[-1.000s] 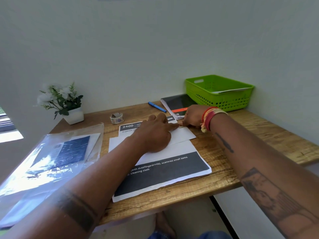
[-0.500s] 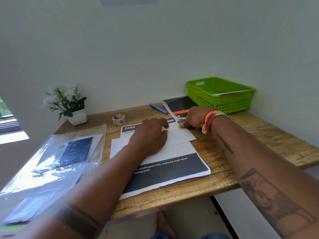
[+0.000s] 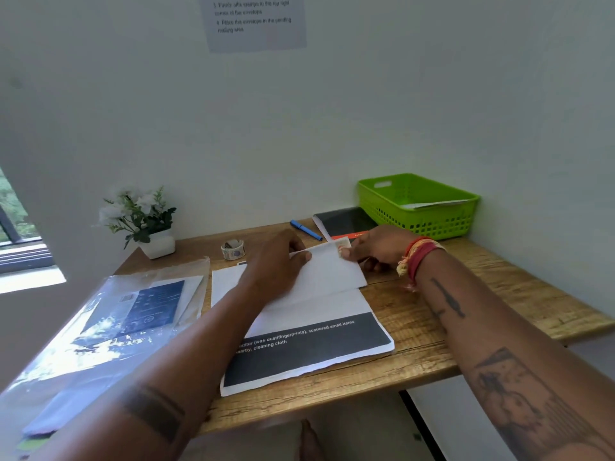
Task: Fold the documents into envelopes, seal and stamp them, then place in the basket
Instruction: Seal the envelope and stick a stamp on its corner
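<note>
One white envelope [image 3: 327, 271], lifted off the desk [image 3: 466, 314] at its far edge and held between both hands above the printed documents [image 3: 309, 347]. Left hand [image 3: 276, 264]: fingers curled over the envelope's left end, gripping it. Right hand [image 3: 376, 249]: thumb and fingers pinching the right end, close by a small stamp [image 3: 342, 242] that sits at the top right corner.

Progress, as judged: this envelope appears sealed and stamped; placing it is the step left. Green basket [image 3: 419, 224], back right of the desk, well apart from the envelope, already holds at least one white piece. Several documents lie flat beneath the hands, unfolded, so more rounds likely remain.

Other items: roll of stamps or tape [image 3: 233, 249] just behind the left hand; blue pen [image 3: 306, 230]; dark notebook [image 3: 346, 221] beside the basket; potted flowers [image 3: 146, 224] back left; clear plastic sleeve [image 3: 109, 327] with papers at the left; instruction sheet [image 3: 254, 21] on the wall.
</note>
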`<state>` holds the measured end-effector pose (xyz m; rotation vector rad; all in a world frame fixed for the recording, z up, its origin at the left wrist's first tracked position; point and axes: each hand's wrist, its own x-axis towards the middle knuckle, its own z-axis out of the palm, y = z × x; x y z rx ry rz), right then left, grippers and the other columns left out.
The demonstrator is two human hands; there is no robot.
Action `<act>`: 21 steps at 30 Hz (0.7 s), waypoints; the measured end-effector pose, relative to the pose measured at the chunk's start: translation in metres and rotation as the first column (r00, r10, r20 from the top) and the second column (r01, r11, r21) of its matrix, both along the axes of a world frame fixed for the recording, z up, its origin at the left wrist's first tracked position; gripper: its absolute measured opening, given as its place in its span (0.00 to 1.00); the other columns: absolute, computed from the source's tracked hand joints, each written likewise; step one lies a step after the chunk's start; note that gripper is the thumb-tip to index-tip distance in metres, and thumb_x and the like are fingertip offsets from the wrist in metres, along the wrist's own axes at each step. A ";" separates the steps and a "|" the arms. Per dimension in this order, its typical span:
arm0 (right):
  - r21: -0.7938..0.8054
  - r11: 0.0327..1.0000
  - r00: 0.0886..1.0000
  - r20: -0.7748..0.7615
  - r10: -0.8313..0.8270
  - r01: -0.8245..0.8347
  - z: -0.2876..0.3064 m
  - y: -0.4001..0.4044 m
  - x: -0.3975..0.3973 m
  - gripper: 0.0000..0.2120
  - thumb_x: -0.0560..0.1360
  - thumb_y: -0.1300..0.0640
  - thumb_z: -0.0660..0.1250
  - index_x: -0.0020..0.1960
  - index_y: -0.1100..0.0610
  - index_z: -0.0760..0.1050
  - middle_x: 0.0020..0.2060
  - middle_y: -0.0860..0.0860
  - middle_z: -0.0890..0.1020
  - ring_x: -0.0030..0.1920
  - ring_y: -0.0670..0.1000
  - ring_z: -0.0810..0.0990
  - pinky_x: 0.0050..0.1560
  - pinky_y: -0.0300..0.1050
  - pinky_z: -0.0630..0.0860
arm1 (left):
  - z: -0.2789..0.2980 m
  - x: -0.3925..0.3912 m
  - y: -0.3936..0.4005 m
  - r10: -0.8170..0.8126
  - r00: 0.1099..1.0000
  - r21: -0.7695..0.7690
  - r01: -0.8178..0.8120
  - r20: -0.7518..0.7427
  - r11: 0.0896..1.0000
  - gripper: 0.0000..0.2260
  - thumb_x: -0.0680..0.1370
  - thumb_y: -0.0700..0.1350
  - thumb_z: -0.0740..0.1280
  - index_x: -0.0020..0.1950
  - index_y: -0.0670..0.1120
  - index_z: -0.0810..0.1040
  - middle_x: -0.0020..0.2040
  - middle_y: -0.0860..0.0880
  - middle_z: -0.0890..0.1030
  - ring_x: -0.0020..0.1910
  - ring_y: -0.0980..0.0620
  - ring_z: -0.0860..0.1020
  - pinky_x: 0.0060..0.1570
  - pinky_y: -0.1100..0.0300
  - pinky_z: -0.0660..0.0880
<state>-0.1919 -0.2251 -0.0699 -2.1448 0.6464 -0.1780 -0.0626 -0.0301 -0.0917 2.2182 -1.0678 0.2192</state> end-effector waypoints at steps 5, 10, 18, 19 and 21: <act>0.386 0.922 0.984 0.175 -0.032 -0.039 -0.007 0.007 -0.014 0.15 0.75 0.64 0.73 0.30 0.57 0.82 0.32 0.55 0.82 0.30 0.51 0.74 0.29 0.41 0.68 | 0.018 -0.006 0.005 -0.042 0.998 0.001 0.042 -0.038 0.999 0.05 0.78 0.52 0.70 0.52 0.56 0.78 0.48 0.57 0.80 0.50 0.54 0.78 0.48 0.58 0.70; 0.528 0.847 0.974 0.213 -0.075 -0.050 0.000 0.022 -0.036 0.14 0.73 0.61 0.75 0.57 0.63 0.82 0.52 0.60 0.86 0.49 0.58 0.83 0.55 0.54 0.80 | 0.042 -0.019 0.013 -0.096 0.995 -0.006 0.096 -0.038 0.995 0.07 0.77 0.50 0.71 0.54 0.56 0.79 0.44 0.60 0.80 0.48 0.54 0.77 0.45 0.59 0.69; 0.522 0.849 0.964 0.259 -0.068 -0.081 0.022 0.039 -0.051 0.18 0.72 0.61 0.77 0.59 0.65 0.81 0.55 0.62 0.85 0.50 0.58 0.83 0.61 0.58 0.78 | 0.073 -0.037 0.027 -0.122 0.992 0.064 0.120 0.022 0.991 0.09 0.77 0.54 0.72 0.55 0.61 0.76 0.40 0.61 0.80 0.48 0.54 0.77 0.57 0.51 0.71; 0.529 0.844 0.964 0.259 -0.065 -0.085 0.023 0.040 -0.052 0.18 0.71 0.60 0.77 0.59 0.65 0.81 0.53 0.61 0.85 0.49 0.58 0.83 0.60 0.57 0.78 | 0.075 -0.038 0.029 -0.126 0.992 0.072 0.124 0.020 0.990 0.10 0.77 0.54 0.72 0.56 0.61 0.76 0.41 0.61 0.81 0.48 0.54 0.77 0.58 0.50 0.71; 0.555 0.827 0.957 0.278 -0.080 -0.092 0.027 0.043 -0.056 0.16 0.71 0.57 0.78 0.55 0.64 0.82 0.48 0.59 0.85 0.45 0.56 0.83 0.53 0.53 0.81 | 0.078 -0.041 0.032 -0.131 0.991 0.085 0.129 0.027 0.988 0.10 0.77 0.53 0.72 0.57 0.62 0.76 0.41 0.61 0.81 0.47 0.55 0.77 0.60 0.49 0.71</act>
